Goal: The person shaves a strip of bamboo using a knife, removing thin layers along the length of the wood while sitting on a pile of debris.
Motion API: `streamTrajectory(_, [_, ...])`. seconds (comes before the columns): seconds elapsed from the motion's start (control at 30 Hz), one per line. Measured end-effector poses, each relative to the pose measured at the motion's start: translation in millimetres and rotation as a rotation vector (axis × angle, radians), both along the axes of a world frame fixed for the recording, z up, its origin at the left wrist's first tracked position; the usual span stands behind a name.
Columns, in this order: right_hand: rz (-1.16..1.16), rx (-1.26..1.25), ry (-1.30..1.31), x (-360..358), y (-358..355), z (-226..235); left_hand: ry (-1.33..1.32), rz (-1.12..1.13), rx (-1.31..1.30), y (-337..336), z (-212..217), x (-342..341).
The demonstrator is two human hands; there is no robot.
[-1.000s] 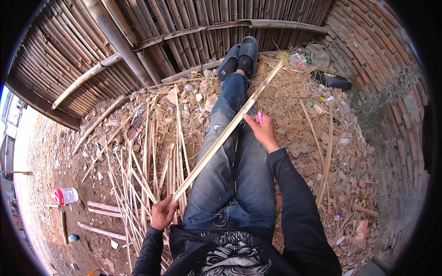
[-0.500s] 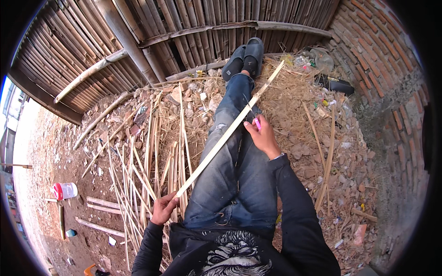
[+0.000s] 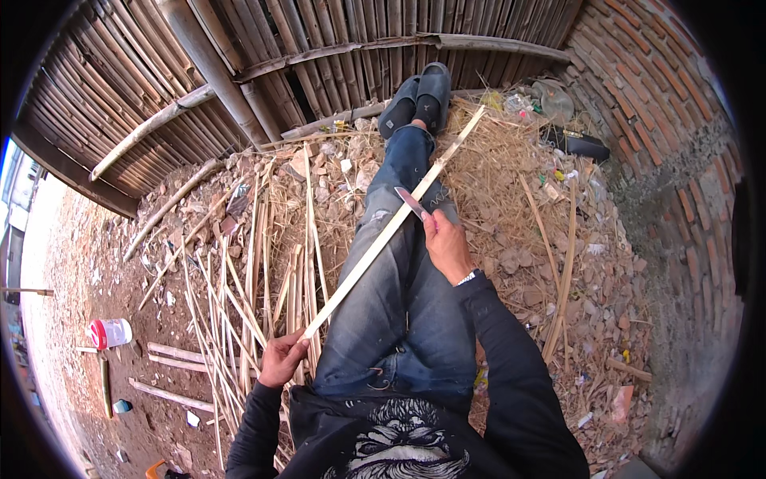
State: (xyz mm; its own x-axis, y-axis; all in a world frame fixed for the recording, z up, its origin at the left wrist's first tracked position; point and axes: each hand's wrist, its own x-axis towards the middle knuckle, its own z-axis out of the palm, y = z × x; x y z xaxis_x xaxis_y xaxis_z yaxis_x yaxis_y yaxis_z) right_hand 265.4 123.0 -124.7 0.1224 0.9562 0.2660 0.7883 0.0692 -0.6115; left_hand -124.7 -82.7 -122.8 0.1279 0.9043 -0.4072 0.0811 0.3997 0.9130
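A long pale bamboo strip (image 3: pixel 375 249) lies slantwise across my jeans, its far end past my legs near the straw. My left hand (image 3: pixel 282 358) is closed around its near end. In my right hand (image 3: pixel 448 246) is a knife (image 3: pixel 411 201), its blade lying across the strip above my thighs and pointing up to the left. The fingers wrap the handle and mostly hide it. Fine curled shavings (image 3: pixel 438 195) show beside the strip by my knee.
Many split bamboo strips (image 3: pixel 254 271) lie on the ground to my left. A red-and-white bucket (image 3: pixel 111 333) stands farther left. A bamboo wall (image 3: pixel 343 60) rises ahead, a brick wall (image 3: pixel 674 120) on the right. Rubble and straw (image 3: pixel 511 184) cover the ground beside my legs.
My right hand has moved a little nearer along the strip and turned, so the knife blade now shows across it. My left hand keeps its hold on the near end.
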Motion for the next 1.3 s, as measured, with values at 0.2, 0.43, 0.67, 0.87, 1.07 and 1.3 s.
streamTrajectory(0.2, [0.175,-0.026,0.06,-55.6,-69.9,-6.1,-0.035,0.033,-0.003,1.2,-4.3,19.9])
streamTrajectory(0.43, [0.399,-0.219,0.181,-89.5,-138.2,26.6,0.018,0.007,0.098,41.2,15.4,76.6])
streamTrajectory(0.67, [-0.001,-0.079,0.251,-15.5,-74.8,25.0,0.562,0.042,0.426,32.7,22.5,64.2])
streamTrajectory(0.87, [-0.066,-0.025,0.163,37.5,-32.0,10.4,0.688,-0.046,0.542,15.4,11.4,17.1])
streamTrajectory(1.07, [-0.063,-0.107,0.048,38.6,-9.8,16.4,0.735,-0.098,0.493,-5.2,3.6,-32.5])
streamTrajectory(1.3, [-0.07,-0.122,0.028,30.0,-10.7,8.6,0.754,-0.104,0.556,-10.2,-6.5,-45.9])
